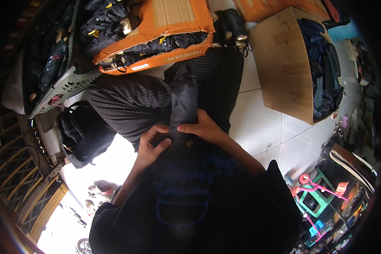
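Note:
Between my thighs lies a folded black umbrella (184, 99), a long dark tube of thin cloth pointing away from me. My left hand (151, 143) pinches its near end from the left, thumb and fingers curled in. From the right, my right hand (204, 127) grips the same end a little higher, its thumb flat across the cloth and the other fingers hidden behind. The umbrella's nearest tip blends into my black shirt, so I cannot make it out.
Ahead stands an orange-taped carton (173, 25) with several black umbrellas; more umbrellas (230, 29) lie beside it. A brown cardboard box (283, 63) holding dark cloth stands right. Left are a grey crate (65, 91) and a black bag (82, 131). A green stool (315, 194) sits lower right.

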`<state>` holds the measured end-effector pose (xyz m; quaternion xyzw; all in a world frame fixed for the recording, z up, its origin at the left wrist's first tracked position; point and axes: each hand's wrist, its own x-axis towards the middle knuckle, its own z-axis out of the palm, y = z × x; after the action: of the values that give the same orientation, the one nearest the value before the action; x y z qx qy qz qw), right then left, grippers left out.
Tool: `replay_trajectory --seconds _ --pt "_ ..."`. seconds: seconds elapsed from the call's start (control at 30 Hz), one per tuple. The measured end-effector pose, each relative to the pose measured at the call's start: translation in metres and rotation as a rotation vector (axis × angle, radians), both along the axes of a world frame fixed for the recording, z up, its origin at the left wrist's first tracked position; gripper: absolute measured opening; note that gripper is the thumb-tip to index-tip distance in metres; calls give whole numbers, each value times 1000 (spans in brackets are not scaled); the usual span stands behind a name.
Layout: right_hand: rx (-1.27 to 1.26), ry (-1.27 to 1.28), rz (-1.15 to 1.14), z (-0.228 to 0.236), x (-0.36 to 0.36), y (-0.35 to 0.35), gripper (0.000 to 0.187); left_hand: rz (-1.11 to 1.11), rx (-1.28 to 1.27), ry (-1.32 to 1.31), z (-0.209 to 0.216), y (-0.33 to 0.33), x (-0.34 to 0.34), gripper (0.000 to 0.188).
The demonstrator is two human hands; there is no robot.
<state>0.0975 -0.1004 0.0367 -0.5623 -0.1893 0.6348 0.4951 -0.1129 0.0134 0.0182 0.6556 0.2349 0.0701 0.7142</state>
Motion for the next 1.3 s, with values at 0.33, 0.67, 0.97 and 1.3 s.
replay_trajectory --seconds 0.33,0.67,0.97,1.3 --pt "-16 -4 125 8 -21 13 45 291 -332 -42 1 -13 19 55" --pt "-1 -137 428 1 -24 -5 67 8 -371 41 0 -14 18 41" --pt "95 -331 88 -24 5 -1 49 67 -413 92 -1 -22 14 41" --pt "99 178 417 -16 -28 6 71 -288 -281 543 -16 -15 -9 68"
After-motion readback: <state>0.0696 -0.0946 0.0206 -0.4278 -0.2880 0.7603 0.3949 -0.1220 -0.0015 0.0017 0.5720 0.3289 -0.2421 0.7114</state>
